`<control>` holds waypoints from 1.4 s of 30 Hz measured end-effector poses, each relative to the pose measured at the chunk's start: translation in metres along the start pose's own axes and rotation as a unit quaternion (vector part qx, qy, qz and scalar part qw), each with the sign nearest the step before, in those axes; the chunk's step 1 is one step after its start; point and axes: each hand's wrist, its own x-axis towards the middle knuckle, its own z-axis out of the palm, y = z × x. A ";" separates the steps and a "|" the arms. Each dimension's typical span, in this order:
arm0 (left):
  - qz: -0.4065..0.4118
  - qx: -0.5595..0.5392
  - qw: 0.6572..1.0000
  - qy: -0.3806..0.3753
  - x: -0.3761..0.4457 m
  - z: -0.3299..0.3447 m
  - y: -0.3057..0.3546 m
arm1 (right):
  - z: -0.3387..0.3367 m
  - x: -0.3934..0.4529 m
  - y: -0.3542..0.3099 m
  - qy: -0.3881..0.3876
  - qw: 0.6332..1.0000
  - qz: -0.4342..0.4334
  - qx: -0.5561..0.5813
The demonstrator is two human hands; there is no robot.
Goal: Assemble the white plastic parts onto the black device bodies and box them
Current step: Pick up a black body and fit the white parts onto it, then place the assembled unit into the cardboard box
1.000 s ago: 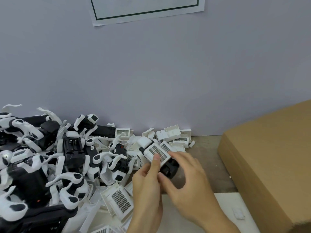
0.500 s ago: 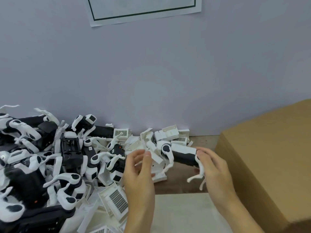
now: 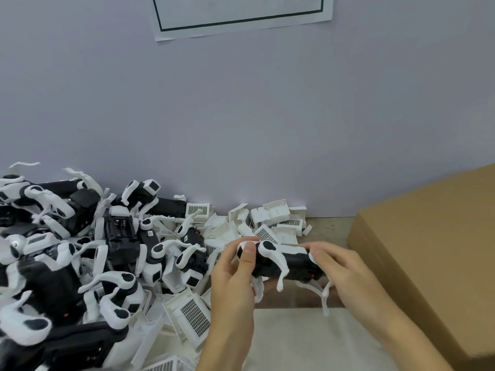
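Lavender wall [image 3: 241,116] fills most of the view, w/ a sheet of paper [image 3: 241,14] bearing a dark border stuck at the top. Big brown cardboard box [image 3: 434,253] sits at right, its near corner just beside my R hand. At left a heap of black-and-white devices [image 3: 80,253] runs from the wall down to the bottom edge, legs & bodies tangled. Loose white plastic parts [image 3: 276,218] lie piled by the wall btwn heap & box; more of them, w/ grille faces, spread out below the heap near my L wrist. Brown tabletop [image 3: 332,226] shows behind my hands; a pale sheet [image 3: 308,338] covers it under them.

I hold one device body [image 3: 289,262] up off the table, btwn both hands, lying roughly level, white legs hanging down. My left hand [image 3: 235,279] grips its L end, thumb pressed on the white end cap, fingers curled under. My right hand [image 3: 345,269] grips the other end, fingers wrapped over the top, thumb side tucked vs the black shell.
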 end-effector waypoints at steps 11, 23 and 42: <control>-0.111 -0.060 0.992 -0.012 -0.002 0.004 0.000 | -0.036 -0.013 -0.032 -0.187 0.929 0.106 -0.301; -0.102 -0.180 0.978 -0.006 0.004 0.006 -0.006 | -0.048 -0.014 -0.027 -0.036 0.984 0.128 0.116; -0.111 0.043 0.992 -0.048 -0.001 0.017 -0.014 | -0.105 0.007 -0.048 0.264 0.922 0.056 0.279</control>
